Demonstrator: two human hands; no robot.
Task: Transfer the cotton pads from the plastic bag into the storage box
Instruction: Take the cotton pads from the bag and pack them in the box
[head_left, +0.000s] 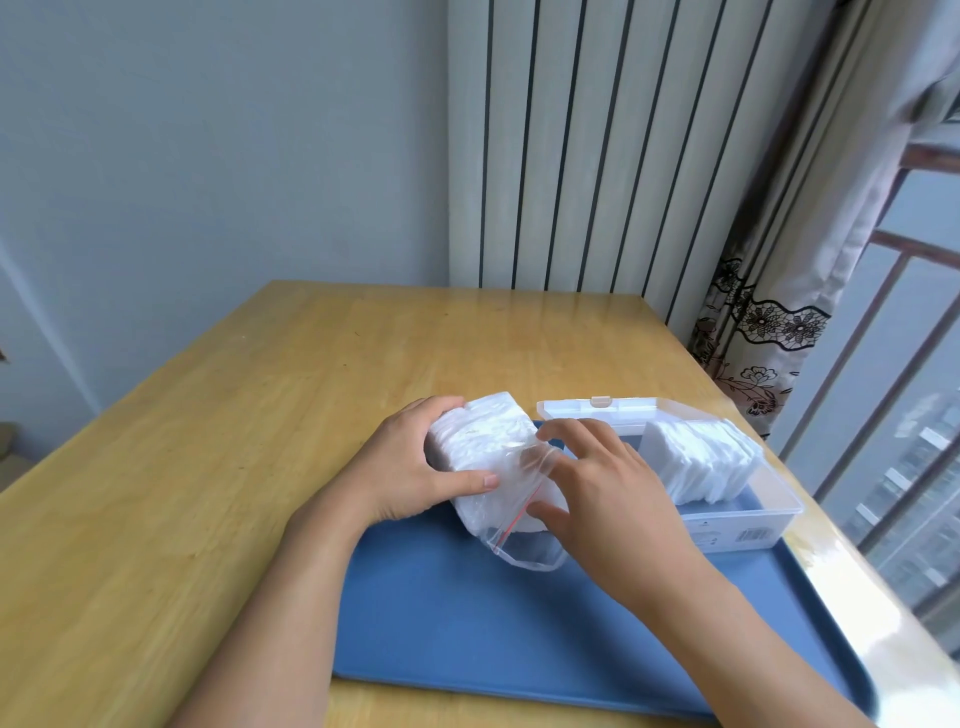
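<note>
A clear plastic bag (514, 535) with a red zip line lies on the blue tray, stuffed with white cotton pads (485, 431). My left hand (415, 467) grips the bag's far end, thumb along its side. My right hand (602, 483) is at the bag's open mouth, fingertips reaching inside among the pads. To the right stands a clear storage box (748, 517) with its lid folded back, holding a row of cotton pads (701, 462).
Bag and box both rest on a blue tray (493, 629), which lies on a wooden table (234, 467). A radiator (597, 145) stands against the back wall. A patterned curtain (769, 322) and a window railing are on the right.
</note>
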